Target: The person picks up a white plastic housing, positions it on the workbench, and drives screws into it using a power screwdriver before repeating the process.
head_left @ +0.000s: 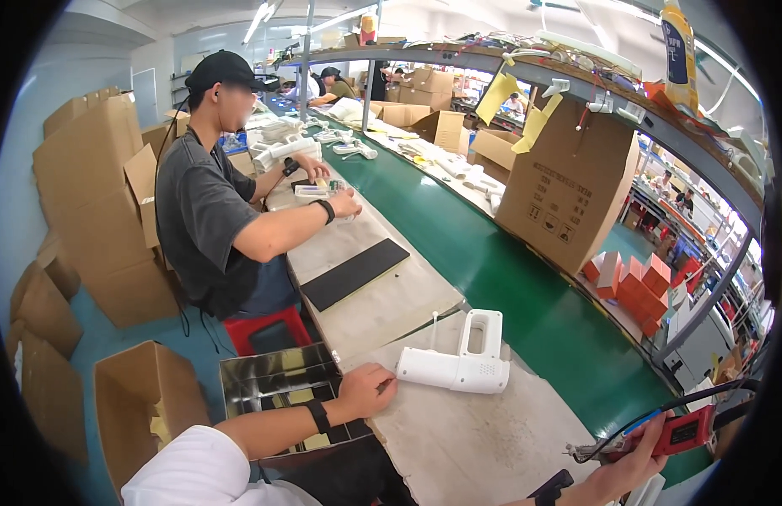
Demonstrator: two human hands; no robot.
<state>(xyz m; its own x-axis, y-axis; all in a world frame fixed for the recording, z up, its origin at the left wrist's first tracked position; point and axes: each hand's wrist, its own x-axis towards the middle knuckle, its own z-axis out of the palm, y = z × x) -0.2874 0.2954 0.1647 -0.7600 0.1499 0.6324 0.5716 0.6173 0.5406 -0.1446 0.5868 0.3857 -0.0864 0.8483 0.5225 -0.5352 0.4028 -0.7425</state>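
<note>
A white gun-shaped plastic device [454, 363] with a looped handle and small grille holes lies on its side on the worn mat [483, 438] before me. Beside its front end is my left hand [368, 390], fingers curled together around something small and dark that I cannot make out. Low at the right, my right hand [639, 468] grips a red power tool [687, 430] with a black cable; a greyish metal part shows at the tool's left end. Part of that grip is hidden by the fingers.
A co-worker [214, 177] handles small parts at the far left of the bench. Between us lies a black pad [357, 274]. The green conveyor belt [526, 295] runs alongside. An open carton [146, 396] and a dividered box [277, 375] stand left; a shelf [492, 63] hangs overhead.
</note>
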